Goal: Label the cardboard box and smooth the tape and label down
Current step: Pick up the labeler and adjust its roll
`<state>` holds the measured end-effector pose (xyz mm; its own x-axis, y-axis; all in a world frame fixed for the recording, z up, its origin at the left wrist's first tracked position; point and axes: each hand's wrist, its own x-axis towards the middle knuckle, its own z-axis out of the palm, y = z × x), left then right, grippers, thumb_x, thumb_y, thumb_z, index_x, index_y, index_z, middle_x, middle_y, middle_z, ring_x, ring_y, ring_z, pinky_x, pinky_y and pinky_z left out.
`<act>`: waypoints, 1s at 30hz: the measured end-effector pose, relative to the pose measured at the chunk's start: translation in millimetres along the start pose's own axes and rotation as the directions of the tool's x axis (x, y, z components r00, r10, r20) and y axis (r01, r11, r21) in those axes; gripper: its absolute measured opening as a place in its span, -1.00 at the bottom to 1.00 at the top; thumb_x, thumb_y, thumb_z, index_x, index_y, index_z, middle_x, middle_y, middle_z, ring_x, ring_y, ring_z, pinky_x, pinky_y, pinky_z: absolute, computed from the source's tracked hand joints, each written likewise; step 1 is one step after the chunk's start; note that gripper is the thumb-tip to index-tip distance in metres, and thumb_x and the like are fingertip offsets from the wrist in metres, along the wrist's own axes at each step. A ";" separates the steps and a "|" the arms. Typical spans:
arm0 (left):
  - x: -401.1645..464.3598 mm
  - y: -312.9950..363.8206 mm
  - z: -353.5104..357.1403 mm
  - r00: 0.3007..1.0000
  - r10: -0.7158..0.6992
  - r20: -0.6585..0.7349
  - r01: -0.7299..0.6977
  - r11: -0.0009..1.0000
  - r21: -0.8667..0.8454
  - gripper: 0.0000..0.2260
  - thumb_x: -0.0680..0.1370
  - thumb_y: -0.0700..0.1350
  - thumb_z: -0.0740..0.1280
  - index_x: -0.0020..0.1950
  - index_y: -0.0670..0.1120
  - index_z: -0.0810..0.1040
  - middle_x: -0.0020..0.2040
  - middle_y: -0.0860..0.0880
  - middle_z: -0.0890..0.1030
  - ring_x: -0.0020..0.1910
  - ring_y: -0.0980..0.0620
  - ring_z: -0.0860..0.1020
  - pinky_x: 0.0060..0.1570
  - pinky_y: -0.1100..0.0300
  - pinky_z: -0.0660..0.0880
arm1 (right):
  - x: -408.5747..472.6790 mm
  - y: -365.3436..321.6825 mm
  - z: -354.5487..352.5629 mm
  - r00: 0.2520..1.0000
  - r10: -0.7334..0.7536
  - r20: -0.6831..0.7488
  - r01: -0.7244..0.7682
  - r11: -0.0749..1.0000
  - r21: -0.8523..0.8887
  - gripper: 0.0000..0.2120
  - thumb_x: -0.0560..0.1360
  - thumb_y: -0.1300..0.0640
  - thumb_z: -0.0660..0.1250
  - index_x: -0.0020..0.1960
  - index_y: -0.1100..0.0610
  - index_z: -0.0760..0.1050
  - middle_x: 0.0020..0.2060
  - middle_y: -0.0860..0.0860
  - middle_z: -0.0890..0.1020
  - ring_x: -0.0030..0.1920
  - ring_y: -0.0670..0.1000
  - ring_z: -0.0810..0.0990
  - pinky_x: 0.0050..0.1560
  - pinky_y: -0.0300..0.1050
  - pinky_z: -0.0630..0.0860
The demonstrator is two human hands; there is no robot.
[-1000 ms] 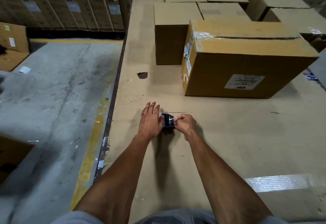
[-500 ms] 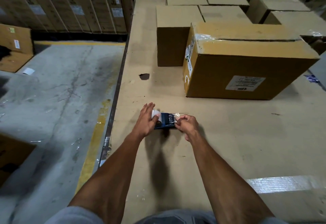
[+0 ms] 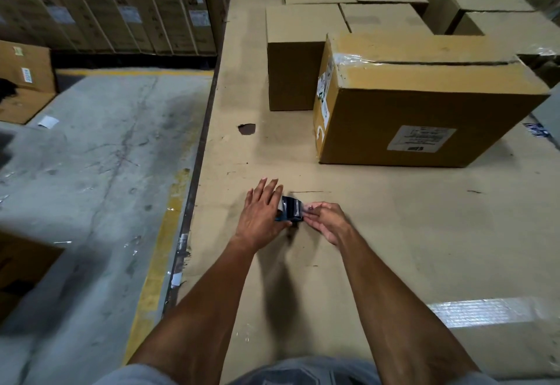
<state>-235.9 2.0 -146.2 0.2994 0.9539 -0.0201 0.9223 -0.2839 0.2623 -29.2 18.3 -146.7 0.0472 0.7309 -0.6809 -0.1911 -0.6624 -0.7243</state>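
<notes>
Head view: the left hand (image 3: 260, 218) cups the tape dispenser (image 3: 289, 210), fingers fairly straight over the roll and thumb tucked under. The right hand (image 3: 325, 221) pinches the tape end (image 3: 304, 209) at its mouth. That film looks thin and clingy, likely to fold onto itself. The cardboard box (image 3: 424, 124) sits beyond and right of the grip, well apart and stiff-faced. The table edge (image 3: 200, 172) runs near on the left, with open tabletop ahead.

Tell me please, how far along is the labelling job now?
Looks done: the cardboard box carries a white label and some tape at its top corner. In hand: left hand holds the tape dispenser, right hand pinches the tape end. Left: taping and smoothing down on the box.
</notes>
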 end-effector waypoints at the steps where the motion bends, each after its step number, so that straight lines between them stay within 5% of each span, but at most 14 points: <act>1: -0.1 -0.7 -0.6 1.000 -0.010 -0.002 0.010 1.000 0.000 -0.12 0.60 0.30 0.38 0.74 -0.08 0.09 0.76 -0.09 0.01 0.74 -0.12 -0.14 0.68 -0.20 -0.01 | 2.9 -0.8 -1.8 1.000 0.010 -0.001 -0.010 1.000 0.004 -0.87 0.66 0.40 0.22 0.04 0.30 0.54 0.11 0.32 0.66 0.18 0.24 0.67 0.32 0.06 0.57; 4: 0.9 -1.3 -1.6 1.000 -0.010 -0.012 0.010 1.000 -0.023 -0.16 0.61 0.31 0.36 0.73 -0.07 0.12 0.75 -0.09 0.04 0.74 -0.11 -0.11 0.68 -0.19 0.01 | 5.9 -3.1 -1.0 1.000 0.017 -0.016 -0.017 0.999 -0.032 -0.82 0.66 0.18 0.35 0.10 0.32 0.55 0.11 0.30 0.69 0.16 0.23 0.71 0.25 0.04 0.63; 7: 2.6 -0.5 -1.0 1.000 -0.007 -0.021 0.006 0.999 -0.043 -0.20 0.62 0.30 0.34 0.72 -0.07 0.17 0.75 -0.11 0.08 0.74 -0.12 -0.08 0.67 -0.18 0.01 | 10.9 -2.6 7.4 0.999 -0.023 -0.039 0.015 0.982 -0.191 -0.68 0.47 -0.02 0.59 -0.06 0.22 0.60 -0.06 0.19 0.76 -0.02 0.12 0.78 0.07 -0.04 0.70; 10: 3.5 -1.9 1.0 1.000 -0.012 -0.028 0.011 0.999 -0.046 -0.23 0.63 0.30 0.33 0.71 -0.06 0.19 0.74 -0.10 0.09 0.73 -0.12 -0.05 0.66 -0.16 -0.01 | 38.7 11.7 6.0 0.989 -0.092 -0.118 0.043 0.930 -0.364 -0.67 0.23 -0.07 0.63 -0.24 0.16 0.65 -0.25 0.07 0.77 -0.09 0.16 0.78 0.09 0.17 0.71; 13: 3.4 -8.2 2.9 0.998 -0.010 -0.054 0.007 0.998 -0.060 -0.24 0.63 0.28 0.35 0.70 -0.05 0.21 0.73 -0.11 0.14 0.73 -0.13 0.00 0.67 -0.18 0.07 | 42.2 14.3 5.0 0.983 -0.089 -0.162 0.036 0.952 -0.305 -0.80 0.32 0.06 0.56 -0.26 0.18 0.64 -0.21 0.18 0.77 -0.04 0.25 0.77 0.11 0.30 0.68; 18: 3.4 -12.0 7.3 0.998 -0.012 -0.067 0.009 0.999 -0.045 -0.20 0.59 0.32 0.38 0.70 -0.03 0.22 0.72 -0.12 0.18 0.72 -0.15 0.05 0.65 -0.12 0.07 | 26.9 3.0 12.4 0.977 -0.076 -0.198 0.016 0.958 -0.287 -0.89 0.35 0.18 0.57 -0.24 0.17 0.66 -0.23 0.14 0.77 -0.10 0.18 0.78 0.08 0.20 0.72; 22: 8.2 -9.9 10.7 0.989 -0.030 -0.145 0.013 0.993 -0.119 -0.40 0.66 0.24 0.32 0.60 -0.06 0.37 0.65 -0.17 0.32 0.69 -0.20 0.15 0.64 -0.14 0.18 | 20.9 -3.4 19.4 0.978 -0.042 -0.206 -0.002 0.977 -0.212 -0.83 0.44 0.31 0.51 -0.26 0.15 0.57 -0.18 0.25 0.76 -0.11 0.21 0.78 0.07 0.22 0.72; 27: 11.5 -18.2 11.5 0.979 -0.055 -0.195 -0.007 0.953 -0.302 -0.57 0.69 0.13 0.33 0.50 -0.02 0.45 0.59 -0.10 0.38 0.66 -0.15 0.16 0.63 -0.12 0.20 | 12.2 -14.1 23.0 0.980 -0.016 -0.199 -0.010 0.992 -0.125 -0.80 0.53 0.42 0.40 -0.22 0.22 0.53 -0.22 0.20 0.66 -0.24 0.07 0.66 -0.24 -0.14 0.65; 30: 11.7 -23.1 8.6 0.978 -0.090 -0.189 0.005 0.914 -0.406 -0.62 0.68 0.11 0.35 0.45 0.00 0.47 0.58 -0.08 0.38 0.66 -0.12 0.16 0.62 -0.12 0.19 | 13.3 -16.7 23.5 0.984 -0.012 -0.175 -0.001 0.997 -0.078 -0.84 0.58 0.39 0.37 -0.16 0.24 0.52 -0.25 0.15 0.62 -0.25 0.03 0.63 -0.26 -0.18 0.61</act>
<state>-251.6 18.9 -160.8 0.1639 0.9766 0.1396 0.7452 -0.2152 0.6312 -48.4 42.9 -141.0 0.2203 0.6991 -0.6803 -0.1140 -0.6742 -0.7297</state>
